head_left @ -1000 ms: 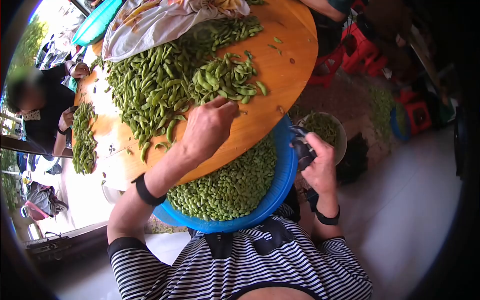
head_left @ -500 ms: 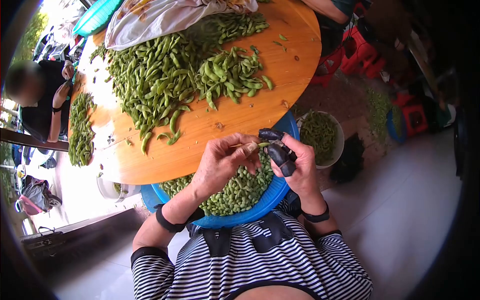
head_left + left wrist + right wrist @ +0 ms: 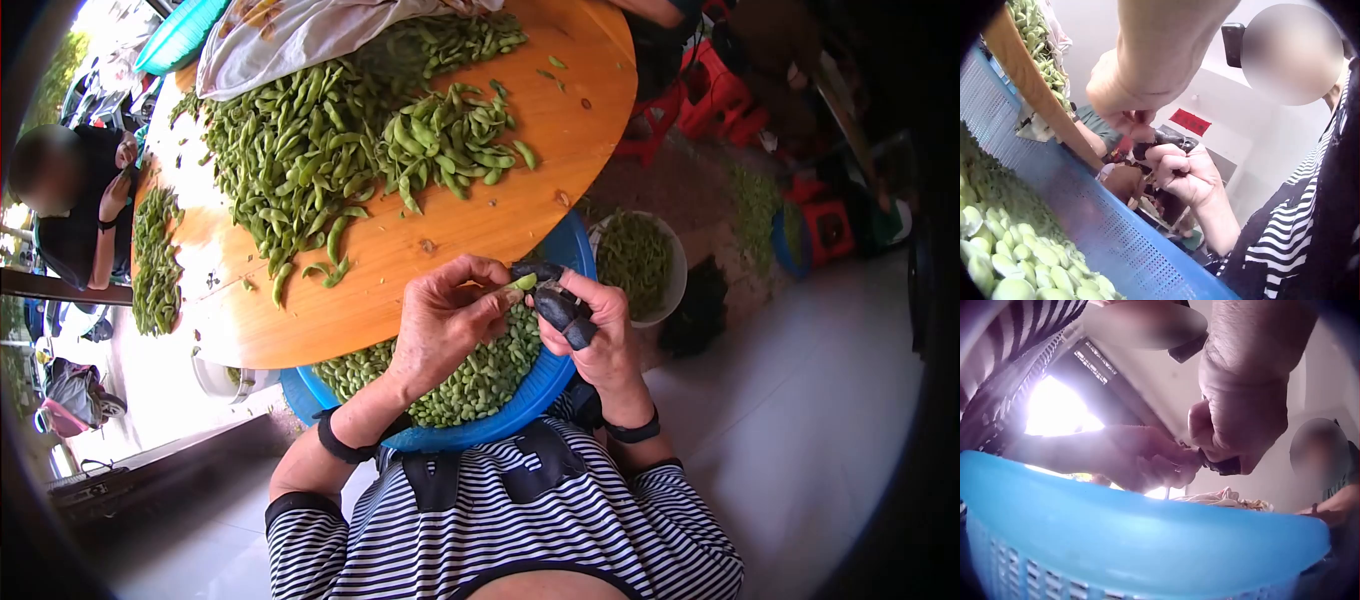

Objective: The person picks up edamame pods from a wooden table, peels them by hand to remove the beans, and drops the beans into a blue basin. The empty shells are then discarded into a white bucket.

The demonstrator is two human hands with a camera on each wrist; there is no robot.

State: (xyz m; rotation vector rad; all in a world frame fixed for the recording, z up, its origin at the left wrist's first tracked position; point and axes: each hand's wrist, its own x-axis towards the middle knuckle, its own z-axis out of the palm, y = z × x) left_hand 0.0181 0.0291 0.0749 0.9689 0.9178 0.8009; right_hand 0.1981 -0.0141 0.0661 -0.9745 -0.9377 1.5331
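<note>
In the head view, my left hand pinches a green soybean pod between thumb and forefinger. My right hand meets it there, black covers on its thumb and forefinger, and these grip the pod's other end. Both hands are over a blue plastic basket holding many shelled green beans. In the left wrist view the right hand's fingers are curled, and the pod is hidden there. A large heap of unshelled pods lies on the wooden table beyond.
A white bucket of pod shells stands on the floor at right, near red stools. A pale cloth covers the heap's far part. Across the table at left sits another person beside a smaller row of pods.
From the heap, my left hand came back over the basket with a pod. My right hand moved inward to meet it. Over the last half second, both hands stay close together at the pod.
</note>
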